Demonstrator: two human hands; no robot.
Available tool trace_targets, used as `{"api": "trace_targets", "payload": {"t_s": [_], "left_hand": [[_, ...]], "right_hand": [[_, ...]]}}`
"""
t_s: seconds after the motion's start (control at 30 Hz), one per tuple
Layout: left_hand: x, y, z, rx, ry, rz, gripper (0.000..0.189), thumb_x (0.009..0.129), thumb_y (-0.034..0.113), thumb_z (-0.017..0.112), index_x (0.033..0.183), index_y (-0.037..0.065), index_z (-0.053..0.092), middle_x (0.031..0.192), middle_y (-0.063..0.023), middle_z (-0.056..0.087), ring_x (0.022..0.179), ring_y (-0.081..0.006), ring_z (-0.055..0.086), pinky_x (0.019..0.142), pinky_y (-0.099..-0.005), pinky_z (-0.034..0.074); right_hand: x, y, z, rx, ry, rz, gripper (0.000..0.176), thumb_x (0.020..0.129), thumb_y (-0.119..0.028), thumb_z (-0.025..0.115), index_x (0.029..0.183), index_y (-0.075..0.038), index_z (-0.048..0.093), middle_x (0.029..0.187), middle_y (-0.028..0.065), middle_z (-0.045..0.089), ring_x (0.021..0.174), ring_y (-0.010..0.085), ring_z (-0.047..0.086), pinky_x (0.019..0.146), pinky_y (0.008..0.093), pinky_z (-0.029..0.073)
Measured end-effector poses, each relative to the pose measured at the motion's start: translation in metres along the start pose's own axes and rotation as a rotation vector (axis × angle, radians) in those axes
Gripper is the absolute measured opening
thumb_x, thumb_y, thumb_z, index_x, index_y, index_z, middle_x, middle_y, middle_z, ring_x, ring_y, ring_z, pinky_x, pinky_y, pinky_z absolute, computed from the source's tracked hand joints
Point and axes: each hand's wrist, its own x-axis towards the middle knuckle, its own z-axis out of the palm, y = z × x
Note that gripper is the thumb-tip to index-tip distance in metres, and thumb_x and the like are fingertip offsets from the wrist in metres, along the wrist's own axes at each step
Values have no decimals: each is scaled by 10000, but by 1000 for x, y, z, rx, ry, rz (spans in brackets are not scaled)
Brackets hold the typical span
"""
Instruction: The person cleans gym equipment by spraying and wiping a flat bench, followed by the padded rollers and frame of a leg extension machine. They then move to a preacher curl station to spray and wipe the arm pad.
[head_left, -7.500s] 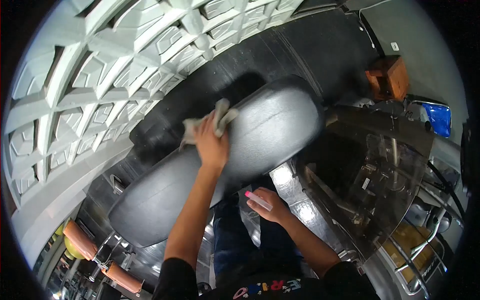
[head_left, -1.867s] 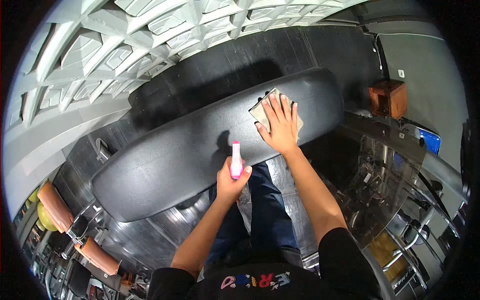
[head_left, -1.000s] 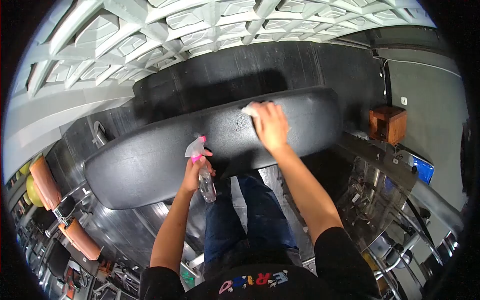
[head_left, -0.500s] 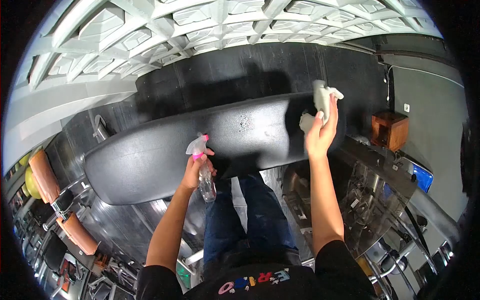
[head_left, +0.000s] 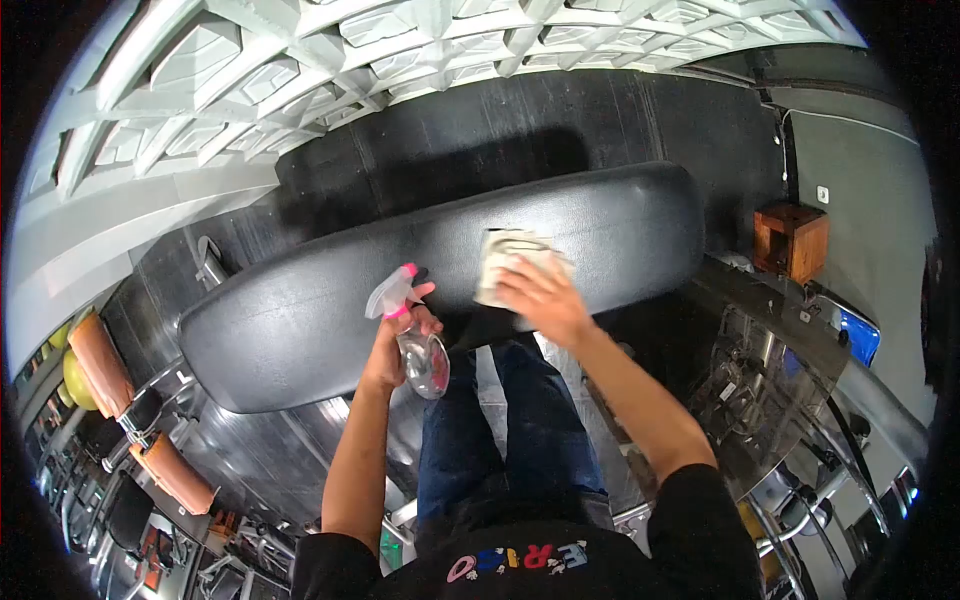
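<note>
A long padded bench (head_left: 620,215) with a black, shiny cover stretches across the view in front of my legs. In my left hand (head_left: 390,340) is a clear spray bottle (head_left: 425,365) with a pink collar and nozzle tip, held upright by its neck over the near edge of the bench. My right hand (head_left: 548,300) presses a pale, folded cloth (head_left: 515,250) against the middle of the bench top, its fingers spread over the cloth. The cloth hides the part of the cover beneath it.
Behind the bench rises a white, patterned wall (head_left: 390,45). To the right are a small wooden box (head_left: 790,243) and metal gym equipment (head_left: 745,385). Orange foam rollers (head_left: 100,365) on a frame stand at the left, with more machines below.
My right hand has come down from above the bench's right end to its middle, bringing the cloth onto the spot where droplets showed. The spray bottle has tilted slightly.
</note>
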Motion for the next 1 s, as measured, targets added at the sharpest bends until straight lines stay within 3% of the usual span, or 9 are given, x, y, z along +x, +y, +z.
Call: {"api": "trace_targets", "payload": {"t_s": [0.03,0.13,0.3,0.4,0.5,0.6,0.67,0.83,1.0], "left_hand": [[-5,2,5,-34,-12,67,598,897,435,619,1321,34,486,793,-42,543,844,-204,578,813,-348,485],[-17,2,7,58,33,161,593,883,492,631,1252,46,502,764,-40,516,808,-189,549,793,-350,474],[-21,-6,19,174,16,194,447,901,369,622,1142,4,537,710,-24,508,690,-127,508,665,-278,423],[-20,-17,32,219,38,245,452,885,371,641,1104,-16,561,685,-20,519,661,-119,513,644,-276,420],[-26,-18,45,284,42,260,450,871,343,665,1097,-33,566,680,-14,529,646,-106,514,628,-266,416],[-36,-22,42,321,36,254,469,856,367,695,1077,-28,570,685,2,524,630,-85,494,595,-244,399],[-44,-16,39,341,32,251,466,857,375,696,1072,-20,574,686,5,523,629,-81,491,590,-242,396],[-57,-18,18,441,45,223,443,857,381,707,1059,5,585,691,17,523,623,-67,478,574,-236,383],[-59,-31,23,439,73,198,368,848,304,701,1056,21,588,694,23,520,621,-62,471,571,-233,378]], "right_hand": [[-16,13,-14,-152,-181,23,423,804,-163,646,1202,-309,652,1369,-83,568,1383,174,417,1197,539,225],[-29,57,-68,147,7,368,322,825,-10,591,1067,-193,697,1245,54,655,1251,253,557,1155,496,298],[-11,93,-40,101,537,867,414,944,-47,500,1357,-54,527,1388,129,558,1331,363,471,1139,527,295],[58,33,-2,10,490,671,427,952,-180,487,1364,-76,529,1441,106,514,1391,311,406,1167,554,172],[101,-40,10,92,-88,361,444,889,-238,522,1329,-187,559,1478,9,475,1429,245,353,1191,531,175],[79,-32,15,144,-29,15,421,889,-258,512,1305,-230,570,1470,-33,476,1445,219,322,1197,503,200],[41,4,17,-209,-57,-74,426,859,-233,545,1284,-237,578,1463,-37,481,1412,205,378,1185,489,250],[-5,97,-58,-35,106,419,450,811,28,531,1209,-144,651,1320,83,610,1334,320,479,1145,556,272],[68,46,-11,-69,346,623,432,791,-12,544,1209,-73,629,1334,111,586,1332,341,457,1132,574,248]]}}
